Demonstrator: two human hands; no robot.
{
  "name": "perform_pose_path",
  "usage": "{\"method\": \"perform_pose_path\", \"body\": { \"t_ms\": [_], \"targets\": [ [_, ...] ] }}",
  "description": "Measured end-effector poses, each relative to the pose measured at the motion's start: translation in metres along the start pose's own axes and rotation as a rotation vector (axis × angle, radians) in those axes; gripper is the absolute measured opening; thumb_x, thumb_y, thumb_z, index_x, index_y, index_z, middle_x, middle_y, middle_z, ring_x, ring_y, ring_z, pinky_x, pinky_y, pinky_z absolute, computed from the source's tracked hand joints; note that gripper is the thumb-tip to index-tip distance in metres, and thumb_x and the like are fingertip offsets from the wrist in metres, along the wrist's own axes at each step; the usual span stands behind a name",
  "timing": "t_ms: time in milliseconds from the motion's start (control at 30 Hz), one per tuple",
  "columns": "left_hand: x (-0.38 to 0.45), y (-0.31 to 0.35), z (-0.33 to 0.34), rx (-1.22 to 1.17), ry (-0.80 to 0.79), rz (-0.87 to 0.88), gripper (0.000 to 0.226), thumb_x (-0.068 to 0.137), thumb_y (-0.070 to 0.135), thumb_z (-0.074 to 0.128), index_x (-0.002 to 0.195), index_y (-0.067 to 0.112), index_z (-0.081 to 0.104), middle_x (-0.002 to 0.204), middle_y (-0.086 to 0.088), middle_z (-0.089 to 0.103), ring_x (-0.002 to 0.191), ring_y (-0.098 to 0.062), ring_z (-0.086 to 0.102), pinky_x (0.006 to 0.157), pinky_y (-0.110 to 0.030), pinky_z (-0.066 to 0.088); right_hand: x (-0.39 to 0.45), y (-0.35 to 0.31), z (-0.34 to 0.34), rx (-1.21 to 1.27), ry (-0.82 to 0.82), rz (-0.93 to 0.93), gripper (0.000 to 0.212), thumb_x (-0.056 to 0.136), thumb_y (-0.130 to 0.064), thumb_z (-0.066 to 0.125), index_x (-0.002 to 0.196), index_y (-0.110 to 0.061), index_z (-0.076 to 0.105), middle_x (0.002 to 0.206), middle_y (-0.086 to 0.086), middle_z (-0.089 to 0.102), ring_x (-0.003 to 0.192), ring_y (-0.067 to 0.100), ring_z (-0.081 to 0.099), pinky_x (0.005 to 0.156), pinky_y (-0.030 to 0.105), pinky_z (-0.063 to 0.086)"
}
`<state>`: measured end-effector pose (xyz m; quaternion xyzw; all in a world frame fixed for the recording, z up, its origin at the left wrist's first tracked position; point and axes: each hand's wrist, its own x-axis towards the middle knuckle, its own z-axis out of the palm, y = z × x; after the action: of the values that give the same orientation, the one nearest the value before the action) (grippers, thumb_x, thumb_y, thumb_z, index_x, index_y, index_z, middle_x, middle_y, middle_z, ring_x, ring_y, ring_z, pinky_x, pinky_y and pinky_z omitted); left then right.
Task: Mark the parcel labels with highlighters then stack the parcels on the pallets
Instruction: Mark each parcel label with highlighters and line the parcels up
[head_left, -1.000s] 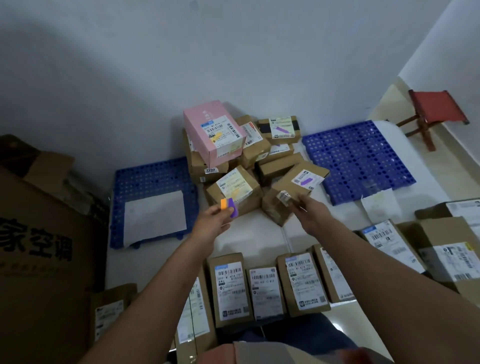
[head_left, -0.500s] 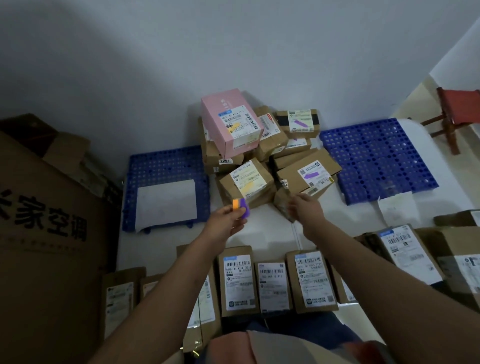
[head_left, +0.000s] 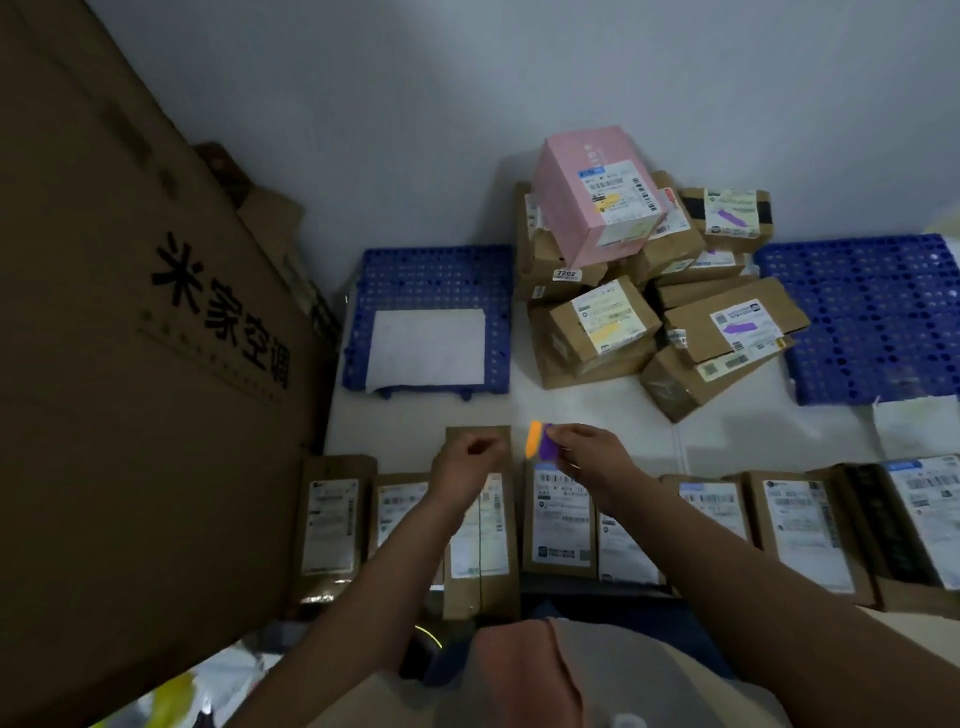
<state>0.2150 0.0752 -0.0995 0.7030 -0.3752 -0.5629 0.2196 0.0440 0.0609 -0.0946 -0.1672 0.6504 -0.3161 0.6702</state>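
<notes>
At the far left stood a large printed carton (head_left: 156, 338), with a blue pallet (head_left: 431, 275) carrying a white sheet (head_left: 428, 348) at roughly 11 o'clock from the hands. The left hand (head_left: 467, 467) hovered with fingers curled and nothing visibly held, directly above a long brown parcel (head_left: 480, 561) whose long axis ran 12-to-6 o'clock, its label (head_left: 480, 540) lying just toward 6 o'clock from the knuckles. The right hand (head_left: 587, 457) pinched two highlighters (head_left: 543, 441), one orange and one purple, their free ends pointing toward 11 o'clock, near the left hand's fingers. By judgement, the coming marking stroke depends on this relation: the unmarked label lay at about 7 o'clock from the highlighter ends, and the left hand was the nearer one for steadying the parcel. A row of labelled parcels (head_left: 800, 530) extended toward 3 o'clock. A heap of marked parcels (head_left: 670, 312), topped by a pink box (head_left: 587, 208), lay at 1 o'clock, and a second blue pallet (head_left: 878, 317) lay at 2 o'clock.
</notes>
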Motion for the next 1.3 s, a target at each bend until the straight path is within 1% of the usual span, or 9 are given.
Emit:
{"method": "perform_pose_path", "body": {
  "t_ms": [100,167,300,400,567,867,1067,1200,1300],
  "targets": [
    [-0.001,-0.044,-0.051,0.222,0.335,-0.031,0.035,0.093,0.021,0.064,0.128,0.024,0.059,0.138,-0.005,0.049,0.117,-0.022,0.052,0.093,-0.035,0.049,-0.001,0.013,0.012,0.004,0.020,0.045,0.010,0.094,-0.009,0.062,0.099,-0.001,0.065,0.094,0.015,0.063,0.080,0.019,0.060,0.066,0.022,0.050],
    [-0.004,-0.073,-0.078,0.397,0.427,-0.113,0.050,0.091,0.025,0.066,0.138,0.025,0.050,0.149,-0.007,0.034,0.129,-0.030,0.042,0.100,-0.041,0.043,-0.003,0.020,0.021,-0.019,0.012,0.064,0.006,0.094,-0.010,0.063,0.095,-0.004,0.065,0.096,0.016,0.064,0.080,0.018,0.062,0.065,0.021,0.051],
    [-0.016,-0.108,-0.082,0.585,0.275,-0.159,0.084,0.087,0.042,0.070,0.154,0.026,0.022,0.161,-0.009,0.009,0.143,-0.035,0.025,0.111,-0.047,0.032,-0.009,0.027,0.033,-0.099,0.001,0.074,0.017,0.095,-0.011,0.062,0.108,-0.001,0.064,0.100,0.016,0.064,0.087,0.021,0.061,0.067,0.023,0.050],
    [-0.020,-0.115,-0.062,0.758,0.142,-0.172,0.104,0.084,0.057,0.066,0.158,0.028,-0.001,0.163,-0.007,-0.015,0.150,-0.036,0.004,0.118,-0.052,0.021,-0.015,0.028,0.038,-0.096,-0.005,0.081,0.005,0.096,-0.008,0.060,0.094,-0.006,0.064,0.092,0.011,0.064,0.082,0.019,0.061,0.067,0.022,0.050],
    [-0.013,-0.116,-0.059,0.690,0.070,-0.227,0.120,0.080,0.062,0.069,0.154,0.028,-0.019,0.156,-0.012,-0.036,0.149,-0.039,-0.012,0.120,-0.055,0.010,-0.018,0.035,0.038,-0.130,-0.007,0.103,0.003,0.095,-0.012,0.062,0.094,-0.010,0.064,0.097,0.010,0.067,0.084,0.017,0.063,0.067,0.023,0.050],
    [-0.010,-0.110,-0.056,0.764,0.033,-0.232,0.125,0.082,0.054,0.071,0.152,0.019,-0.026,0.153,-0.014,-0.041,0.147,-0.043,-0.017,0.118,-0.059,0.014,-0.019,0.041,0.028,-0.099,0.013,0.146,0.004,0.096,-0.011,0.060,0.096,-0.009,0.063,0.097,0.012,0.067,0.083,0.018,0.062,0.067,0.024,0.049],
    [-0.011,-0.083,-0.068,0.639,0.151,-0.174,0.118,0.078,0.048,0.075,0.152,0.039,-0.017,0.158,-0.007,-0.029,0.147,-0.045,0.000,0.115,-0.063,0.019,-0.021,0.037,0.024,-0.030,-0.017,0.138,0.004,0.097,-0.009,0.057,0.095,-0.008,0.061,0.092,0.011,0.065,0.081,0.019,0.062,0.070,0.025,0.051],
    [-0.008,-0.037,-0.081,0.481,0.285,-0.028,0.110,0.075,0.040,0.077,0.151,0.045,-0.002,0.160,0.003,-0.020,0.145,-0.040,0.014,0.114,-0.059,0.025,-0.018,0.031,0.025,0.077,-0.050,0.145,0.009,0.099,-0.012,0.055,0.099,-0.007,0.063,0.109,0.013,0.061,0.102,0.026,0.060,0.086,0.030,0.051],
    [-0.011,-0.003,-0.070,0.463,0.246,0.090,0.105,0.074,0.039,0.076,0.149,0.046,0.002,0.161,0.003,-0.015,0.143,-0.038,0.016,0.110,-0.057,0.033,-0.017,0.024,0.028,0.126,-0.120,0.151,0.027,0.098,-0.021,0.057,0.121,-0.007,0.062,0.121,0.011,0.061,0.116,0.028,0.059,0.104,0.041,0.046]
  ]
}}
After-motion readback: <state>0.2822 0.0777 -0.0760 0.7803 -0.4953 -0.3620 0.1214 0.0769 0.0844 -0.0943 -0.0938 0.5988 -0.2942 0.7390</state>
